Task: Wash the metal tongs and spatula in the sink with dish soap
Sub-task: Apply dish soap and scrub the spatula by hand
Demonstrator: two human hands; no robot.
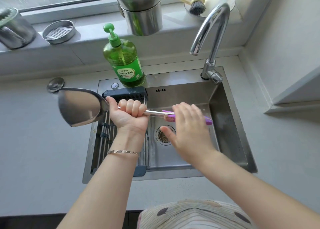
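My left hand [129, 115] grips the shaft of a metal spatula [81, 106], whose broad blade sticks out to the left over the counter. The spatula's purple handle end [208, 121] points right over the steel sink [230, 124]. My right hand [187, 129] hovers with fingers spread and straight above that handle, covering its middle. A green dish soap pump bottle [125, 62] stands on the sink's back rim. The tongs are not in view.
A chrome faucet [210, 38] arches over the sink's back right, with no water running. A dark drying rack [125, 93] spans the sink's left half. The drain [163, 136] lies mid-basin. Steel pots [142, 10], a grater tin [58, 31] and a brush [196, 6] sit on the window ledge.
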